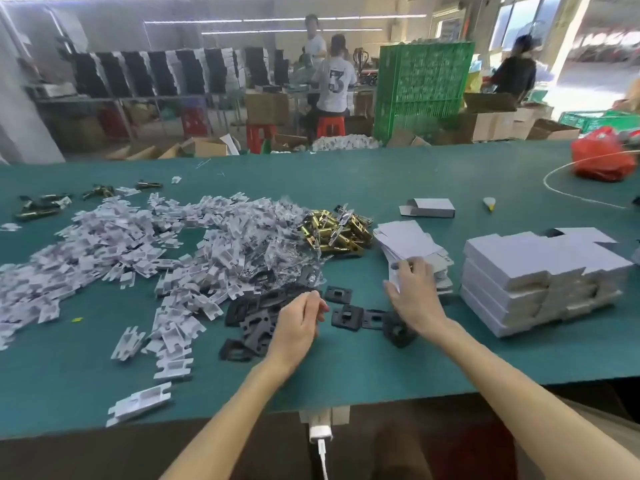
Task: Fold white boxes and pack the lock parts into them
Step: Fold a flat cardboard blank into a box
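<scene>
A fanned stack of flat white box blanks [408, 242] lies right of centre on the green table [346, 368]. My right hand [414, 292] rests on its near edge with fingers spread over the top sheets. My left hand [299, 323] hovers with loosely curled fingers above a cluster of black plastic lock plates [258, 317] and holds nothing that I can see. Brass latch parts [334, 230] are heaped behind, next to clear bagged parts [277, 237]. Folded white boxes [540, 271] are stacked at the right.
A wide heap of white cardboard inserts [114, 244] covers the left half of the table. One folded box [429, 207] lies alone further back. A red bag [602, 157] sits far right. People work at benches beyond, near a green crate [422, 88].
</scene>
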A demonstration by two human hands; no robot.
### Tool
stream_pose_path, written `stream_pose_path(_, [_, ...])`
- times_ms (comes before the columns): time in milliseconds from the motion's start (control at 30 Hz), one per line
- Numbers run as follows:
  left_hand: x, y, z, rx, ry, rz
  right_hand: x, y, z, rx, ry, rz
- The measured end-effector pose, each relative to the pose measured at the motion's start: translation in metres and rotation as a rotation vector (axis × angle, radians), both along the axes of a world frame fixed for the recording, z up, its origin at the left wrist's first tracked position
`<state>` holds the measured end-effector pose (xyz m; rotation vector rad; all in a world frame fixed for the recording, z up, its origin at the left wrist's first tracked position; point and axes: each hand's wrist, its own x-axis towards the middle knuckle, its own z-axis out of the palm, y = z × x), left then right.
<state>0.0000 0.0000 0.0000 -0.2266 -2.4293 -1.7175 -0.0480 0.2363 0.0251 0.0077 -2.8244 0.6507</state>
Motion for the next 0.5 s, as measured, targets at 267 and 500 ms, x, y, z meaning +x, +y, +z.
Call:
stream_pose_path(267, [-0.019,0.015,-0.027,-0.077,-0.009,0.037,-0.068,0.026,0.011,0.303,-0.226,-0.217])
stream_pose_path(500, [-0.021,0.017,-0.034,-0.270,0.025,0.021,-0.060,0.035,0.026,0.432,-0.107,-0.135])
